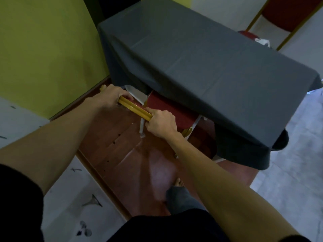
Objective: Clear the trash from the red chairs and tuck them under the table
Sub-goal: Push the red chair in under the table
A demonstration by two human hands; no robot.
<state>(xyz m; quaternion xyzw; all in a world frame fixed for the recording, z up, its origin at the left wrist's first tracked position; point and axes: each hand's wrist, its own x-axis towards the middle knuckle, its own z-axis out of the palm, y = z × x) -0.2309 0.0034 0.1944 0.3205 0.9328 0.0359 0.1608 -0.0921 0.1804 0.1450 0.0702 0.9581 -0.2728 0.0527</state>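
A red chair [167, 109] with a gold frame stands at the near side of the table [201, 55], which wears a dark grey cloth. Its red seat reaches partly under the hanging cloth. My left hand [111, 97] grips the left end of the gold top bar [134, 108] of the chair's back. My right hand [161, 123] grips the bar's right end. A second red chair [290, 13] stands beyond the table at the top right, with white crumpled trash [263, 41] on its seat.
A yellow-green wall [49, 49] runs along the left. The floor under the chair is reddish wood [122, 151], with pale marbled tiles [70, 198] on either side. My foot and trouser leg [178, 193] are just behind the chair.
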